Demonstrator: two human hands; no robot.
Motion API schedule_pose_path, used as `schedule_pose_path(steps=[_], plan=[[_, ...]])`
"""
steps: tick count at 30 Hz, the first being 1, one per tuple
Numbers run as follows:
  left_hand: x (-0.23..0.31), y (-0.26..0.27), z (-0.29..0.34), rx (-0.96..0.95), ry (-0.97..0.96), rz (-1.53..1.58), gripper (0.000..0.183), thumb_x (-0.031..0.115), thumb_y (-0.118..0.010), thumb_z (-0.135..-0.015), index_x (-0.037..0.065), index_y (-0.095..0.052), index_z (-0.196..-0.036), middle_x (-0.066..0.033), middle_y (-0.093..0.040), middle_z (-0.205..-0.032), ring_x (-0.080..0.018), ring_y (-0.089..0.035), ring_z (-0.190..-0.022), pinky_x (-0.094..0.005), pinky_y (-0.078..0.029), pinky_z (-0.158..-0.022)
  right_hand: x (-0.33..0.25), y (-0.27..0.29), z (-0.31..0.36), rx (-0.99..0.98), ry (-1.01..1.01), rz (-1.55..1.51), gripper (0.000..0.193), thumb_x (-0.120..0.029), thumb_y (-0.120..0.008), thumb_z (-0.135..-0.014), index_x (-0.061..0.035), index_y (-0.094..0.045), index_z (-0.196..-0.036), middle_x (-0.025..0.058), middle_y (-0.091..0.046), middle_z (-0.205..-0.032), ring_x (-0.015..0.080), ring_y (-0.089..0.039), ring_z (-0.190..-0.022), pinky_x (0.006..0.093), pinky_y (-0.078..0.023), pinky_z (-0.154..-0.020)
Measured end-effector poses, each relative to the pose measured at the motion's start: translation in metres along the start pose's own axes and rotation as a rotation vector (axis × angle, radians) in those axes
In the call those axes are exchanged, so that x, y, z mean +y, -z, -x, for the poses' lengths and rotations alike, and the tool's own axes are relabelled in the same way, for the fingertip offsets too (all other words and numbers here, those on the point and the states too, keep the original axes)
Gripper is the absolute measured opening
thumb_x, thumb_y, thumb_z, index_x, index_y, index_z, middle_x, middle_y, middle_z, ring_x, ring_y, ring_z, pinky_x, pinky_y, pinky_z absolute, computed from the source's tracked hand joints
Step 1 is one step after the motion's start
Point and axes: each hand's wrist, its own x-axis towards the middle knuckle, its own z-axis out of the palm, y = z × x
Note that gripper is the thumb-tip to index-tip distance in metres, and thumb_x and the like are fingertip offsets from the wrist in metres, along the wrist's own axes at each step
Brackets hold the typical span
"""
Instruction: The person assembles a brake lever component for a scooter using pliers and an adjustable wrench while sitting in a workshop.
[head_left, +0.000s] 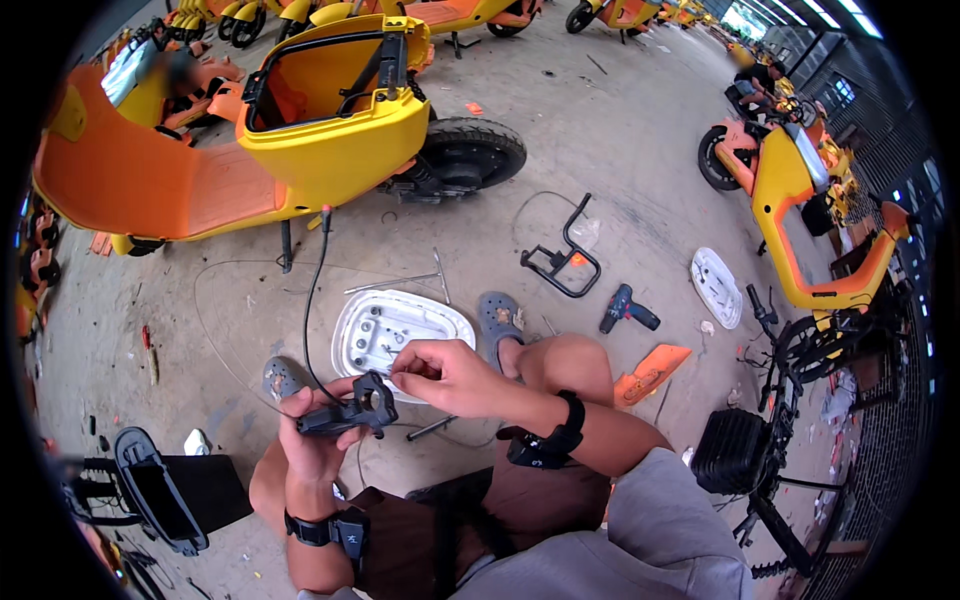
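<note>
Right hand [440,372] fingertips pinch something — too small to tell.

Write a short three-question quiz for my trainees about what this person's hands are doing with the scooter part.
1. True or false: the left hand holds a black clamp part with a cable running from it towards the yellow scooter.
2. What lies on the floor just beyond the hands? A) a white plastic cover B) a red bucket C) a folded blanket
3. Fill in: the right hand pinches something small at its fingers, right above the black ____.

Key: 1 true; 2 A; 3 clamp part
</note>
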Motion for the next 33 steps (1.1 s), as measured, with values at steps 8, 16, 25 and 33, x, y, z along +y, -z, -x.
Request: schedule_pose_path(steps=[8,16,25,33], plan=[[-0.007,-0.012,-0.001,0.305,-0.064,-0.683,0.044,0.030,-0.053,-0.101,-0.006,-0.059,-0.126,-0.0007,-0.055,-0.080,-0.0069,-0.047,-0.062,-0.0207,-0.039,-0.054,-0.003,-0.009,-0.010,0.115,0.049,-0.249,0.025,-0.017,-0.060,-0.097,0.0016,-0.071,-0.110,-0.0020,-0.065,-0.083,0.0031,-0.053,-0.076,0.0205,-0.041,-0.067],[-0.013,0.000,-0.006,0.192,0.040,-0.636,0.058,0.038,-0.056,-0.100,0.007,-0.040,-0.147,-0.0017,-0.057,-0.078,-0.0092,-0.052,-0.070,-0.0232,-0.042,-0.062,-0.027,-0.016,-0.002,0.046,-0.079,-0.335,0.029,-0.014,-0.061,-0.097,0.0011,-0.066,-0.121,-0.0025,-0.065,-0.090,0.0011,-0.053,-0.081,0.0177,-0.041,-0.071],[-0.030,-0.003,-0.015,0.136,-0.164,-0.829,0.052,0.030,-0.052,-0.103,0.006,-0.041,-0.148,-0.0029,-0.060,-0.094,-0.0098,-0.056,-0.086,-0.0250,-0.046,-0.075,-0.013,-0.003,-0.007,0.114,0.017,-0.270,0.026,-0.020,-0.062,-0.099,0.0023,-0.070,-0.109,0.0007,-0.068,-0.091,0.0027,-0.054,-0.080,0.0194,-0.043,-0.070],[-0.024,-0.019,-0.008,0.047,-0.054,-0.601,0.068,0.009,-0.075,-0.088,0.000,-0.040,-0.145,0.0013,-0.058,-0.084,-0.0066,-0.055,-0.080,-0.0224,-0.047,-0.071,-0.020,0.003,-0.002,0.193,0.080,-0.349,0.030,-0.027,-0.057,-0.102,0.0008,-0.068,-0.098,-0.0035,-0.056,-0.075,0.0022,-0.046,-0.069,0.0186,-0.038,-0.063]])
